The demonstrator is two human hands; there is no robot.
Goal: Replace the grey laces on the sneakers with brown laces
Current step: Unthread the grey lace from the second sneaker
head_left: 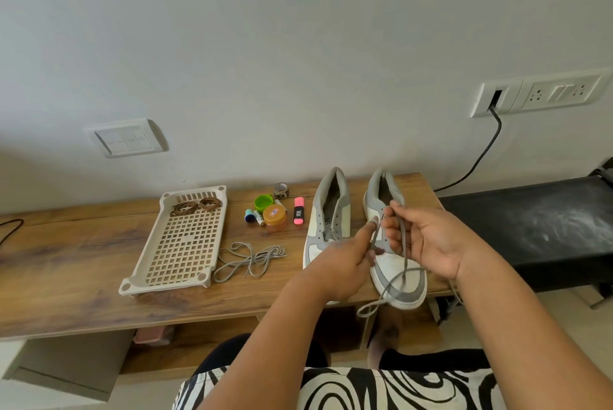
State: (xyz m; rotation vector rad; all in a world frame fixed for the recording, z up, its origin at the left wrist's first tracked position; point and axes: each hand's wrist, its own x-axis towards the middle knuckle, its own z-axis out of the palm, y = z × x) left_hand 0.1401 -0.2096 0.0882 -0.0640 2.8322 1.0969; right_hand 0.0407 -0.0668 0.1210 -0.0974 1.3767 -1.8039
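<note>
While the grey lace (403, 253) is coming out of the right-hand sneaker (393, 243), both hands are working it just above the shoe. The left hand (345, 263) is pinching a loop of the lace, with the strand running over its raised index finger, apparently to draw it up out of the eyelets. The right hand (428, 240) is curling its fingers round the same lace a little higher, probably taking up slack; the loose end is trailing down over the toe and past the front edge of the tabletop (83, 277). Just beside it, the left-hand sneaker (328, 227) is sitting with bare eyelets, judging by which its lace is the grey one lying loose (248, 260) on the wood nearby. Further left, the brown laces (195, 205) are waiting coiled at the far end of a slotted cream tray (179, 243). Between tray and shoes are sitting a pink highlighter (299, 215), an orange-lidded jar (275, 218) and a green cap (263, 202).
</note>
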